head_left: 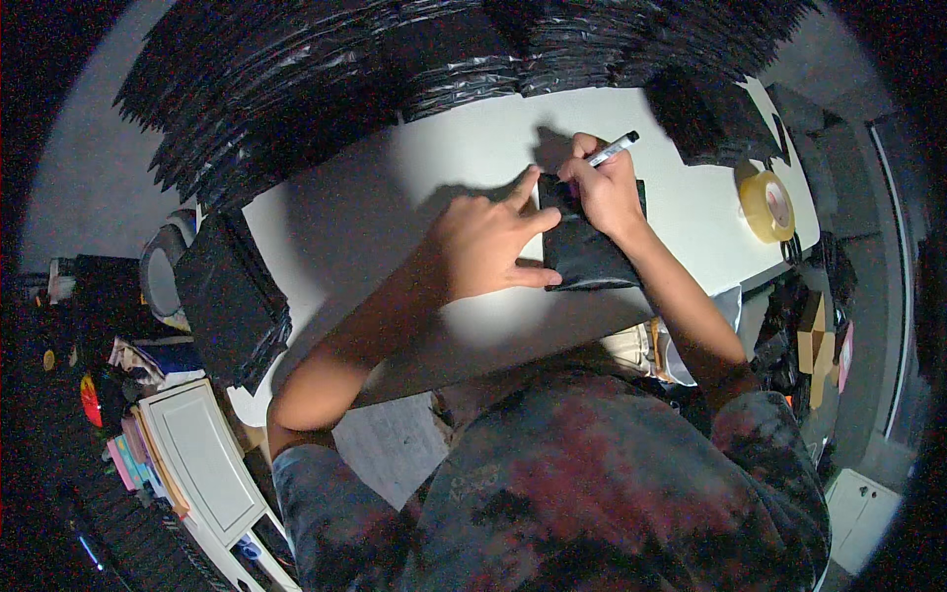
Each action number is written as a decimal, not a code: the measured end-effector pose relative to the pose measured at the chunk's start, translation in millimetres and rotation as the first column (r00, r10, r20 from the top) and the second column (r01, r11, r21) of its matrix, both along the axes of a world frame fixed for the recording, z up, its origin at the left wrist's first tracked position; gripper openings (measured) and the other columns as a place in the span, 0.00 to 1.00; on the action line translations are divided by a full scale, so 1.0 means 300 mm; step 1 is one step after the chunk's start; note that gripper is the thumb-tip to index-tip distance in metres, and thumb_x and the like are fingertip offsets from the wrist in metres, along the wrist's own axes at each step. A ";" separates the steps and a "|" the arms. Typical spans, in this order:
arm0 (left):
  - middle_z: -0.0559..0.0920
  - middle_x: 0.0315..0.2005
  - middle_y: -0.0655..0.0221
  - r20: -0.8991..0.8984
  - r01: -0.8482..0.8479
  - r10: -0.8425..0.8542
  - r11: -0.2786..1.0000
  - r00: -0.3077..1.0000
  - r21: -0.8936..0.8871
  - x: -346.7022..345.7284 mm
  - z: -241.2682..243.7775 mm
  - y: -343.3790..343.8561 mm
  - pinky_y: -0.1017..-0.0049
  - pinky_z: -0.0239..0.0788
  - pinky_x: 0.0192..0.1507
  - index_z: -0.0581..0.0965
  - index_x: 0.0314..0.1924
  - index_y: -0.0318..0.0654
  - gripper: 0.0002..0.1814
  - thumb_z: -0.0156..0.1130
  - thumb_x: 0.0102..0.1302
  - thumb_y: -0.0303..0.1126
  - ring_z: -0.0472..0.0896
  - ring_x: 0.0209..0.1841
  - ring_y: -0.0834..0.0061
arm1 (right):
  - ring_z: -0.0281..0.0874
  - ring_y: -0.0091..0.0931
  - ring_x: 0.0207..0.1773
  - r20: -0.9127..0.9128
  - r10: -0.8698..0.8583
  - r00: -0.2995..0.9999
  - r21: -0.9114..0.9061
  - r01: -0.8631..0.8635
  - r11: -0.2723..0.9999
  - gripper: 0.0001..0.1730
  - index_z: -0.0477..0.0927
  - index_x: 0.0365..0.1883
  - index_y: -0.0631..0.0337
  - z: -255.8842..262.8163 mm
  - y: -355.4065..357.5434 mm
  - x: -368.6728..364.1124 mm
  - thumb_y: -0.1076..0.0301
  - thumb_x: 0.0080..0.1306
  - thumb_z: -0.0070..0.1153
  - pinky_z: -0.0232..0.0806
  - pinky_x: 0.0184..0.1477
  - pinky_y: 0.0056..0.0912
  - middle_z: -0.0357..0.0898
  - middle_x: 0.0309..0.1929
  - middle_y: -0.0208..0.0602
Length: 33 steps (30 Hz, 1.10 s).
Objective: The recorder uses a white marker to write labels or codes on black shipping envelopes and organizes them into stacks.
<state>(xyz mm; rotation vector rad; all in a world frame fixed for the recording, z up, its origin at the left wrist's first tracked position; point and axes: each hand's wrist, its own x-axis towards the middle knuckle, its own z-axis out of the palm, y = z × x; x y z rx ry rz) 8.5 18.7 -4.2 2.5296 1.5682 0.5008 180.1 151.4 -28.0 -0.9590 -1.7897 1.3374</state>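
Note:
My right hand (608,194) grips a marker pen (612,149) with a pale barrel and black end. It rests over the upper part of a flat black packet (588,251), seemingly of plastic, on the white table (473,140). The pen's writing tip is hidden behind my fingers. At the packet's left edge lies my left hand (492,244), fingers spread, with some fingertips against it and nothing held.
Tall stacks of black plastic packets (459,74) line the far edge. More black packets lie at right (699,122) and left (229,296). A roll of clear tape (767,206) stands near the right edge. White drawers (207,451) are lower left.

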 end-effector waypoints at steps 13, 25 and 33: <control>0.68 0.66 0.32 -0.011 -0.021 0.020 0.999 1.000 -0.050 0.008 0.007 -0.002 0.52 0.81 0.40 0.78 0.59 0.49 0.40 0.67 0.56 0.69 0.87 0.33 0.43 | 0.66 0.18 0.20 -0.079 0.005 0.997 -0.050 -0.009 0.999 0.13 0.67 0.17 0.57 0.018 0.014 0.022 0.75 0.58 0.56 0.57 0.25 0.28 0.68 0.16 0.26; 0.67 0.69 0.37 -0.038 -0.040 0.036 0.994 0.999 -0.102 0.011 0.025 0.000 0.52 0.81 0.43 0.77 0.58 0.47 0.40 0.68 0.55 0.68 0.87 0.35 0.43 | 0.65 0.18 0.20 0.029 0.113 0.993 0.059 -0.115 0.992 0.13 0.65 0.19 0.56 0.008 0.006 0.035 0.77 0.58 0.56 0.56 0.24 0.26 0.68 0.17 0.27; 0.67 0.67 0.31 -0.010 -0.010 0.009 0.998 1.000 -0.062 0.005 0.015 -0.002 0.54 0.81 0.41 0.78 0.59 0.47 0.41 0.68 0.55 0.68 0.87 0.33 0.43 | 0.62 0.18 0.21 -0.078 -0.001 0.997 -0.016 0.000 1.000 0.13 0.67 0.17 0.59 -0.009 0.008 0.028 0.76 0.57 0.57 0.54 0.25 0.31 0.66 0.15 0.25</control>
